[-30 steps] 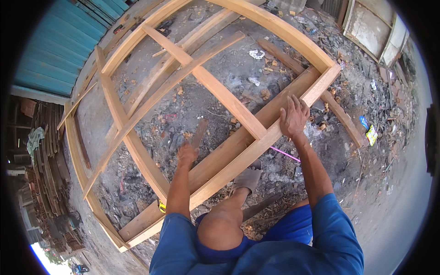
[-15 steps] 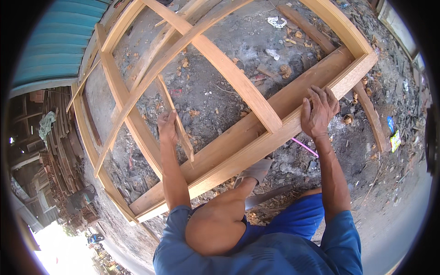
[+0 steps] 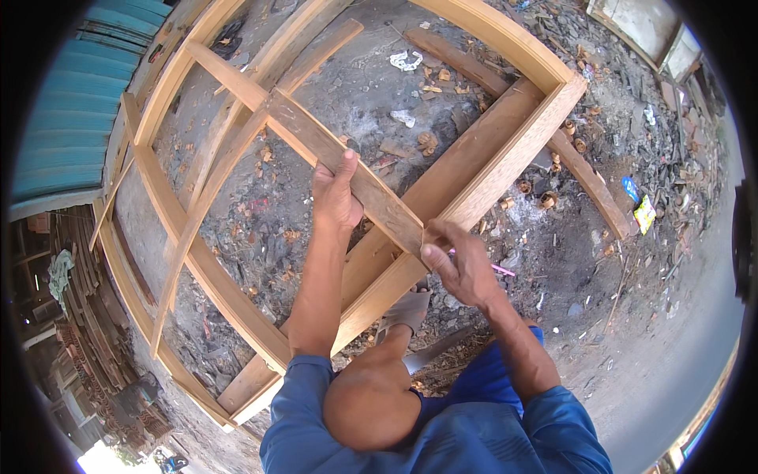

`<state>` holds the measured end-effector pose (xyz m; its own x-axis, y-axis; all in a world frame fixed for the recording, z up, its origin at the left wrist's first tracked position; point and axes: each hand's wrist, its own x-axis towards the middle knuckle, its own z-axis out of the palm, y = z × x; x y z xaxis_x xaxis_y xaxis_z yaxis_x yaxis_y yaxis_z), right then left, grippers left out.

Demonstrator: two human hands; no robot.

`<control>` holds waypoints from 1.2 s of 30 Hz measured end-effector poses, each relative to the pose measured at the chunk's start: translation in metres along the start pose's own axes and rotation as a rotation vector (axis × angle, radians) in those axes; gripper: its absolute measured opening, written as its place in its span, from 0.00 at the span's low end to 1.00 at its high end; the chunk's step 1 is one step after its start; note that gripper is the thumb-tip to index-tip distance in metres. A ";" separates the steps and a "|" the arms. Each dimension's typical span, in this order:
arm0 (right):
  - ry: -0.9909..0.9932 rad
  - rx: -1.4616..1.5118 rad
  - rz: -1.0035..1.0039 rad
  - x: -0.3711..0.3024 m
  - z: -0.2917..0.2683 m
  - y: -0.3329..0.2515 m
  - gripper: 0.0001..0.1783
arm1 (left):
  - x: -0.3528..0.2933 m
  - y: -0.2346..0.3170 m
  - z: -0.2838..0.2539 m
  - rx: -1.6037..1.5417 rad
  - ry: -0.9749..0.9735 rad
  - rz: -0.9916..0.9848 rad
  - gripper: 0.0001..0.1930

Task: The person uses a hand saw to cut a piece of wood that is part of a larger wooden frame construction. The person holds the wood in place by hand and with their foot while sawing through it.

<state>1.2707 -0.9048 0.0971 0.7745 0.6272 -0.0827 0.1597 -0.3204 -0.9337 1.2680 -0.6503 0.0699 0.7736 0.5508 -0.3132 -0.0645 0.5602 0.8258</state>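
A short brownish-grey wooden board [image 3: 347, 170] lies along a crossbar of a large wooden frame [image 3: 505, 162]. My left hand [image 3: 338, 193] grips the board's near half, thumb on its upper side and fingers curled beneath. At the board's near end, my right hand [image 3: 459, 262] closes its thumb and fingers where the board meets the frame's front rail. Part of the crossbar is hidden under the board. A long thin wooden strip [image 3: 207, 207] slants across the frame and passes beneath the board's far end.
Below my bare knee, a flat grey blade [image 3: 434, 351] rests on the ground. A loose timber [image 3: 591, 183] lies beyond the frame's right corner, near bright wrappers [image 3: 643, 213]. Stacked wood [image 3: 95, 316] stands at the left, below a teal corrugated sheet [image 3: 83, 103]. Wood shavings litter the dirt.
My left hand has raised the thin wooden piece and turned it flat onto the crossbar. My right hand has left the front rail's right part and moved left to the board's end.
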 end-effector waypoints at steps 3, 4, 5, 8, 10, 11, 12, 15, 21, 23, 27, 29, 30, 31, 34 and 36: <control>-0.133 0.419 0.176 -0.023 0.020 0.008 0.22 | 0.013 -0.004 0.012 -0.071 0.048 0.000 0.14; -0.160 0.539 0.238 -0.027 0.027 0.017 0.22 | 0.015 -0.008 0.009 -0.060 0.077 0.032 0.13; -0.177 0.513 0.257 -0.026 0.028 0.019 0.21 | 0.016 -0.015 0.007 -0.050 0.105 0.060 0.12; -0.151 0.205 0.239 -0.023 0.022 0.029 0.17 | 0.002 -0.022 0.010 -0.204 0.086 0.010 0.13; -0.092 -0.275 0.117 -0.027 0.030 0.042 0.14 | -0.013 -0.022 0.026 -0.115 0.131 0.164 0.15; -0.163 -0.267 0.183 -0.028 0.026 0.037 0.12 | -0.020 -0.021 0.028 -0.021 0.088 0.194 0.17; -0.231 -0.259 0.243 -0.027 0.018 0.029 0.11 | -0.025 -0.017 0.033 0.073 0.044 0.234 0.18; -0.241 -0.363 0.091 -0.039 -0.013 0.024 0.18 | -0.022 0.009 0.076 0.614 -0.148 0.131 0.20; 0.231 -0.864 -0.197 0.000 -0.122 -0.060 0.38 | -0.001 0.017 0.131 2.026 -1.119 0.331 0.26; -0.010 -0.873 -0.046 0.004 -0.122 -0.025 0.35 | -0.003 -0.004 0.153 1.967 -1.216 0.329 0.27; -0.106 -0.578 0.205 0.009 -0.123 0.030 0.30 | 0.001 -0.033 0.156 1.687 -0.993 1.183 0.33; 0.081 -0.483 0.180 0.022 -0.125 0.049 0.28 | -0.003 -0.035 0.153 1.459 -0.665 1.116 0.38; 0.177 -0.429 0.161 0.034 -0.127 0.052 0.27 | -0.005 -0.032 0.149 1.347 -0.509 1.079 0.41; 0.226 -0.398 0.190 0.049 -0.129 0.055 0.27 | -0.004 -0.039 0.139 1.316 -0.489 1.012 0.42; 0.363 -0.281 0.185 0.103 -0.134 0.055 0.28 | -0.010 -0.064 0.119 1.354 -0.602 0.758 0.42; 0.409 -0.247 0.148 0.137 -0.136 0.061 0.30 | -0.022 -0.081 0.114 1.401 -0.674 0.622 0.47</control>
<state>1.4702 -0.9350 0.0759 0.9685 0.2485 -0.0185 0.1319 -0.5741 -0.8081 1.3286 -0.7784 0.0630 0.9861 -0.0927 0.1376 -0.1579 -0.7787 0.6071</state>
